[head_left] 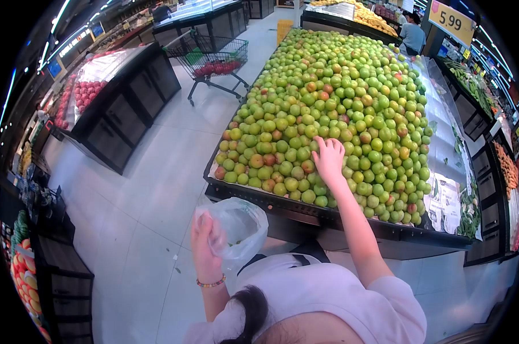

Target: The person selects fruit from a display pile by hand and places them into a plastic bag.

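A wide heap of green and reddish round fruit (pixel 328 97) fills a black-edged display stand. My right hand (pixel 329 160) rests on the fruit near the front of the heap, fingers spread and bent down; whether a fruit is under the fingertips cannot be made out. Below the stand's front edge, my left hand (pixel 205 235) is closed on the rim of a clear plastic bag (pixel 251 226), which hangs with its mouth open. Something small and greenish shows low inside the bag. A beaded bracelet (pixel 212 282) circles my left wrist.
A shopping cart (pixel 213 60) with red contents stands at the upper left, beyond a stand of red fruit (pixel 87 94). Leafy greens (pixel 468 212) and paper lie at the heap's right. A person (pixel 412 37) is at the back right near a 5.99 sign (pixel 452 22).
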Motion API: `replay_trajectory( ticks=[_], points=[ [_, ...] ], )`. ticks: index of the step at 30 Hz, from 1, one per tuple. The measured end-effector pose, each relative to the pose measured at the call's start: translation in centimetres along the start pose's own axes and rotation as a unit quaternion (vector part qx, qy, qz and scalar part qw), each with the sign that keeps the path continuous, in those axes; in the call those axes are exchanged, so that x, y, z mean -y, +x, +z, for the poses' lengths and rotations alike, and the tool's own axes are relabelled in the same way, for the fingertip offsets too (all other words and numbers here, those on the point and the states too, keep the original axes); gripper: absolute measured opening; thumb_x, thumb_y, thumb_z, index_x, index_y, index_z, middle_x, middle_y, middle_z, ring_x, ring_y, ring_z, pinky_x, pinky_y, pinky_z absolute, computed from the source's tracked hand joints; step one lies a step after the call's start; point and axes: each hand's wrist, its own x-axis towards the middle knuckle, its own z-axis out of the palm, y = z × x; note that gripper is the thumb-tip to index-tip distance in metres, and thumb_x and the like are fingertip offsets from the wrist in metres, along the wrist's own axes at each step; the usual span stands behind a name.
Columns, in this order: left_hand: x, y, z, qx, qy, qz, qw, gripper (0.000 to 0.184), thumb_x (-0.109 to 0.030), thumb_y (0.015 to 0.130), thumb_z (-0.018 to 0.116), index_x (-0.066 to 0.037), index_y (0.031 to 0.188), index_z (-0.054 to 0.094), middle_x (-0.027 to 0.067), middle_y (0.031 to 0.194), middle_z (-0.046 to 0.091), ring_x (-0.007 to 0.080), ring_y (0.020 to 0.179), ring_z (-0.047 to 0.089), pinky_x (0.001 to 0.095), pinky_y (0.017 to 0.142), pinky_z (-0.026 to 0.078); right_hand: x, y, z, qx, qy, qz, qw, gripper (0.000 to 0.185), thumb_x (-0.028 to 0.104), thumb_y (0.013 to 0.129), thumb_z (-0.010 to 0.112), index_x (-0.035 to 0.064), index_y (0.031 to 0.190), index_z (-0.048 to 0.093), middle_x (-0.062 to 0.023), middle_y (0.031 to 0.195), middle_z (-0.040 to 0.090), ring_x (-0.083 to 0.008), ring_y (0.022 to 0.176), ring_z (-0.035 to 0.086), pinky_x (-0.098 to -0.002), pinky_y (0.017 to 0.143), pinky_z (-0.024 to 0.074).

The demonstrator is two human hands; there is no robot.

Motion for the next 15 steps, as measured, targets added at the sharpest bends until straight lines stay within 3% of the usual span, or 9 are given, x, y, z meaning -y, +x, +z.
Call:
replay_trajectory(
  ticks=[2, 4, 6, 9, 11, 13, 15],
  points=[
    [-0.2, -0.2, 0.1, 0.012, 0.002, 0.000, 1.000, 0.006, -0.014, 0.086, 0.049, -0.011, 0.082, 0.045, -0.0060, 0.056, 0.033, 0.0015, 0.044, 0.026, 0.0169, 0.036, 0.020, 0.5, 0.1, -0.6, -0.031, 0.022, 0.012, 0.999, 0.042, 0.012, 0.065, 0.067, 0.0104, 0.103, 0.049, -0.0113, 0.096, 0.050, -0.0268, 0.102, 0.041, -0.0422, 0.091, 0.0294],
    [-0.3, -0.2, 0.2, 0.019, 0.006, 0.001, 1.000, 0.007, -0.014, 0.086, 0.049, -0.011, 0.082, 0.045, -0.0060, 0.056, 0.032, 0.0014, 0.044, 0.025, 0.0170, 0.036, 0.020, 1.1, 0.3, -1.2, -0.072, 0.175, 0.049, 0.981, 0.043, 0.008, 0.066, 0.066, 0.0082, 0.104, 0.047, -0.0123, 0.096, 0.050, -0.0288, 0.100, 0.043, -0.0401, 0.090, 0.0320],
    [-0.1, -0.2, 0.0, 0.018, 0.010, -0.002, 1.000, 0.007, -0.014, 0.086, 0.049, -0.011, 0.081, 0.045, -0.0061, 0.056, 0.031, 0.0014, 0.043, 0.025, 0.0170, 0.036, 0.019, 2.2, 0.4, -3.0, -0.072, 0.327, 0.097, 0.937, 0.047, -0.002, 0.068, 0.061, 0.0049, 0.109, 0.039, -0.0137, 0.101, 0.050, -0.0289, 0.101, 0.046, -0.0350, 0.089, 0.0356],
    [0.3, -0.1, -0.2, 0.006, 0.016, -0.023, 1.000, 0.008, -0.015, 0.086, 0.049, -0.011, 0.081, 0.045, -0.0062, 0.056, 0.031, 0.0014, 0.043, 0.025, 0.0169, 0.036, 0.019, 4.5, 0.0, -5.7, -0.085, 0.532, 0.054, 0.841, 0.054, -0.005, 0.071, 0.057, 0.0063, 0.116, 0.030, -0.0143, 0.109, 0.048, -0.0254, 0.106, 0.046, -0.0344, 0.093, 0.0345],
    [0.4, -0.1, 0.0, 0.023, 0.004, -0.031, 0.999, 0.008, -0.015, 0.086, 0.050, -0.011, 0.081, 0.045, -0.0060, 0.056, 0.031, 0.0014, 0.043, 0.025, 0.0168, 0.036, 0.018, 5.9, -0.3, -8.1, -0.079, 0.545, 0.039, 0.834, 0.059, -0.008, 0.073, 0.054, 0.0076, 0.121, 0.024, -0.0134, 0.115, 0.045, -0.0218, 0.111, 0.043, -0.0334, 0.095, 0.0332],
    [0.4, -0.2, 0.2, 0.030, 0.003, -0.035, 0.999, 0.007, -0.015, 0.086, 0.050, -0.011, 0.082, 0.045, -0.0057, 0.056, 0.031, 0.0016, 0.043, 0.026, 0.0167, 0.035, 0.019, 7.0, -0.5, -9.5, -0.075, 0.620, 0.042, 0.780, 0.062, -0.011, 0.072, 0.052, 0.0075, 0.124, 0.024, -0.0135, 0.118, 0.042, -0.0217, 0.112, 0.041, -0.0334, 0.096, 0.0324],
    [0.4, -0.2, 0.3, 0.025, 0.010, -0.032, 0.999, 0.007, -0.015, 0.086, 0.049, -0.010, 0.083, 0.046, -0.0053, 0.056, 0.032, 0.0018, 0.042, 0.026, 0.0166, 0.035, 0.019, 7.7, -0.9, -10.3, -0.075, 0.620, 0.044, 0.780, 0.047, -0.001, 0.077, 0.052, 0.0062, 0.118, 0.032, -0.0119, 0.108, 0.048, -0.0201, 0.101, 0.048, -0.0317, 0.090, 0.0364]
  ],
)
